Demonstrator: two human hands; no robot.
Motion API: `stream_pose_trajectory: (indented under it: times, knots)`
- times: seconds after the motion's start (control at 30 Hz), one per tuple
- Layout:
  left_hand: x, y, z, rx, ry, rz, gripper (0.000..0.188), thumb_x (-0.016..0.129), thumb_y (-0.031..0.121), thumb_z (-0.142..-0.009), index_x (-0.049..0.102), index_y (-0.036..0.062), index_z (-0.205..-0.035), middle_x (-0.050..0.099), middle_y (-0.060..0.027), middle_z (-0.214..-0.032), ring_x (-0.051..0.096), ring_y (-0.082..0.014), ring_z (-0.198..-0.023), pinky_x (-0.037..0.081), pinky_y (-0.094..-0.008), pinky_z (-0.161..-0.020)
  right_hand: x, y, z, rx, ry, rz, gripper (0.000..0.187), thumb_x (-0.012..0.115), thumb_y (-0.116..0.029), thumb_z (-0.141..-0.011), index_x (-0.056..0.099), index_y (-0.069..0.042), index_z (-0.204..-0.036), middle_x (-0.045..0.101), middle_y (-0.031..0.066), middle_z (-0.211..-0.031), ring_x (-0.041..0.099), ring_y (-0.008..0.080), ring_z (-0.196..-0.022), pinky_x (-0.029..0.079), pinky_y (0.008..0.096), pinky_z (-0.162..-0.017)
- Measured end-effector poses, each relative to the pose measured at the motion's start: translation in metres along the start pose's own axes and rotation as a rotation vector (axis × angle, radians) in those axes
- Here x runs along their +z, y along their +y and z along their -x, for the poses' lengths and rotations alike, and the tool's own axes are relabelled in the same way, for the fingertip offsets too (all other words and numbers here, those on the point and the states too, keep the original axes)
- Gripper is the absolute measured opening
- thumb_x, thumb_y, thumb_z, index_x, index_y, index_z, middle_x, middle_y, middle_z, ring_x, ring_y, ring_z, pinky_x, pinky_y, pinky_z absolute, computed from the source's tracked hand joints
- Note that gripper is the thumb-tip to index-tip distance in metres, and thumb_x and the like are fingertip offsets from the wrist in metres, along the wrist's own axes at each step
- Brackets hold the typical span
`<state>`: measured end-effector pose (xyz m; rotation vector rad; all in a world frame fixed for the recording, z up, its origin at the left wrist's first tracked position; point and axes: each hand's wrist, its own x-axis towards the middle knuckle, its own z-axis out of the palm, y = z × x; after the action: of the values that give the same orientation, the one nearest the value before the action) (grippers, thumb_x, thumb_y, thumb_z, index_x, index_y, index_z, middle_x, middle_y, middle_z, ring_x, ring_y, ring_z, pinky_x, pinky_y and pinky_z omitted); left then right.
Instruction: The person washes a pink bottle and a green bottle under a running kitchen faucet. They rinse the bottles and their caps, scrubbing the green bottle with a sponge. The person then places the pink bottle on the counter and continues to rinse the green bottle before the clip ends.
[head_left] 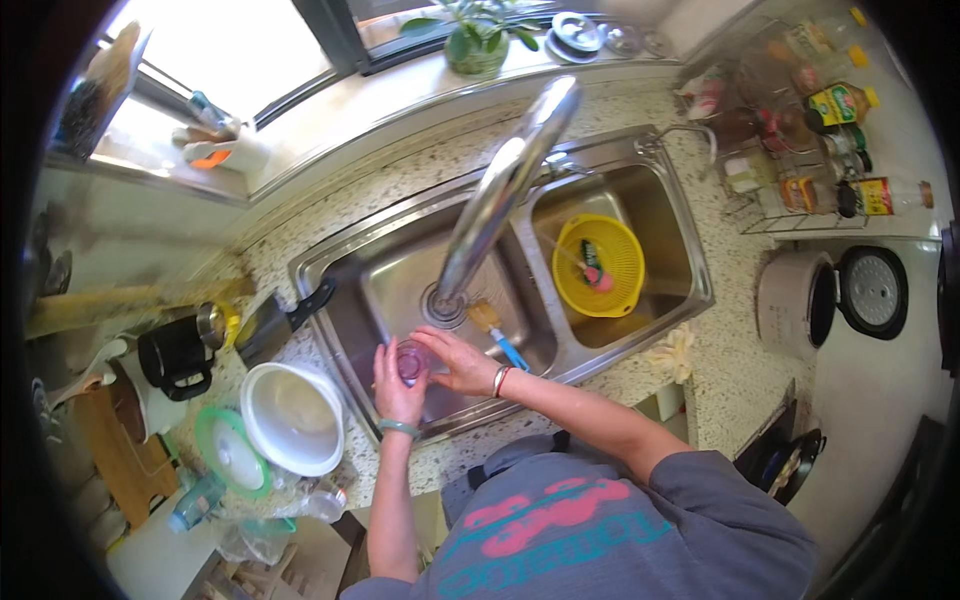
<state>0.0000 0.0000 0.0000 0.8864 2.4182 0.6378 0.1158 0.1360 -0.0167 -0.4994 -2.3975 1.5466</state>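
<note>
Over the near left corner of the left sink basin [395,265], both my hands are round a small, see-through pinkish cup [410,362]. My left hand [398,392] is closed along its left side. From the right, my right hand [455,362] presses its fingers against the rim and side. The cup's lower part is hidden by the hands. Just beyond them the curved metal faucet [500,190] reaches over the basin, and whether water runs is hard to tell. A dish brush [512,350] with a blue handle and tan head lies on the basin floor beside the drain.
In the right basin sits a yellow colander [568,290] holding a pink-and-dark item. A white bowl [262,420], a green-rimmed lid [207,430] and a cleaver [265,335] stand left of the sink. Right are a rice cooker [790,300] with its lid raised and a bottle rack [790,225].
</note>
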Motion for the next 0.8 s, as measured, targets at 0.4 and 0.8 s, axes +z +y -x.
stream_pose_trajectory:
  times: [0.4, 0.8]
  knots:
    - [-0.01, 0.04, -0.001, 0.104, 0.062, -0.074, 0.071, 0.073, 0.015, -0.075, 0.044, 0.0124, -0.139, 0.03, -0.0185, -0.148, 0.035, -0.0371, -0.134, 0.031, -0.0449, -0.11, -0.191, 0.184, 0.091, 0.758, 0.497, 0.533, 0.039, 0.073, -0.027, -0.074, 0.066, -0.015, -0.11, 0.059, 0.013, -0.119, 0.058, 0.0307, -0.106, 0.049, 0.0418, -0.087]
    - [-0.012, 0.106, 0.012, 0.271, 0.079, 0.258, 0.035, 0.064, 0.005, -0.082, 0.063, 0.0062, -0.117, 0.055, -0.0159, -0.129, 0.05, -0.0313, -0.123, 0.039, -0.0392, -0.102, -0.205, 0.193, 0.123, 0.825, 0.311, 0.288, 0.025, 0.061, -0.027, -0.085, 0.065, -0.011, -0.105, 0.064, 0.0148, -0.099, 0.065, 0.0314, -0.083, 0.051, 0.0403, -0.074]
